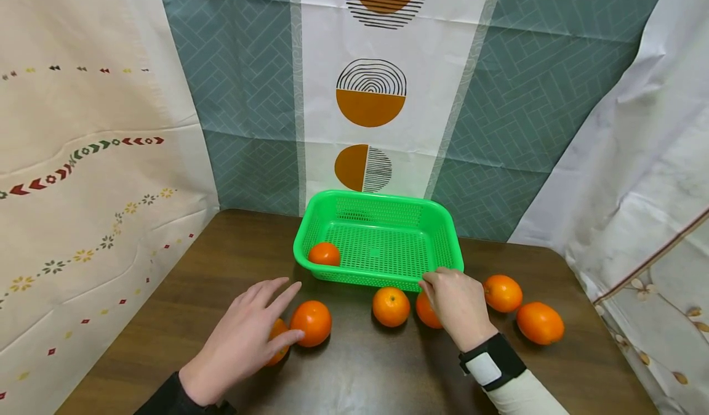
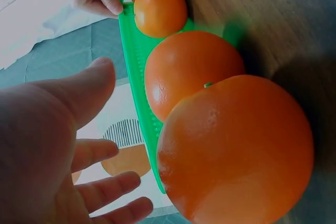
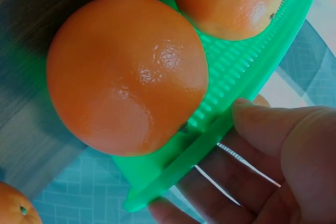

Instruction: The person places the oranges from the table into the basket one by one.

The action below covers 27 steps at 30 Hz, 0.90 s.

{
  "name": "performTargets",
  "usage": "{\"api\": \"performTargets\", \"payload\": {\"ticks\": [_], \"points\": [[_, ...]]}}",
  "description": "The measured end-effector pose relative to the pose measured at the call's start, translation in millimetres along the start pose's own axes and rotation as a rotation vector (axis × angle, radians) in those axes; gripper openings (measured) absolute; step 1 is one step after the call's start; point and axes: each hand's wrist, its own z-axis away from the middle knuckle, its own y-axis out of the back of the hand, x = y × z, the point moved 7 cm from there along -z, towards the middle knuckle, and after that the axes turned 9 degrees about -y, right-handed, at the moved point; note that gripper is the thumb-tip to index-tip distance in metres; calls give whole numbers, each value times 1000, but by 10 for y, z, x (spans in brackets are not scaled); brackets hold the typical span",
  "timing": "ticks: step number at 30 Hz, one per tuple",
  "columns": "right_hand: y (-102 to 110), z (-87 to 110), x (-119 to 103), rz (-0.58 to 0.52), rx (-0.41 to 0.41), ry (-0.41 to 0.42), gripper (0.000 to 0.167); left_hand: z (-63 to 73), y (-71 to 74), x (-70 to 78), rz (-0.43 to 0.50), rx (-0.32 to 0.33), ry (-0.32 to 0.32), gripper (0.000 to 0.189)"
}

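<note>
My right hand [image 1: 456,307] pinches the near rim of a green plastic basket [image 1: 310,215] toward its right corner. In the right wrist view the thumb lies on one side of that rim and the fingers on the other. Partly behind this hand an orange [image 1: 425,311] stands in front of the basket. Over the table at the left, my left hand [image 1: 244,335] has its fingers spread, holding nothing. Below it sits one orange [image 1: 279,341], partly hidden, beside another orange [image 1: 313,322]. Inside the basket, a single orange [image 1: 324,254] lies in the near left corner.
Between the hands, an orange [image 1: 391,307] rests close to the basket's front wall. Two more oranges, one nearer the basket [image 1: 503,293] and one farther right [image 1: 540,323], lie beyond the right hand. Patterned cloth [image 1: 249,95] hangs behind the brown table [image 1: 232,249].
</note>
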Motion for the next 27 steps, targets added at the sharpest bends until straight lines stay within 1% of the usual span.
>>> {"api": "performTargets", "payload": {"ticks": [6,9,13,20,27], "points": [[0,-2,3,-1,7,4,9,51,2,23,-18,-2,9,84],[2,0,4,-2,9,3,9,73,-5,31,-35,-1,3,82],[-1,4,5,-3,4,-3,9,101,-28,38,-41,-3,-4,79],[-7,8,5,1,2,-5,10,130,-76,29,-35,-26,13,75],[-4,9,1,3,3,-6,10,157,-128,30,-47,-20,11,75]]}}
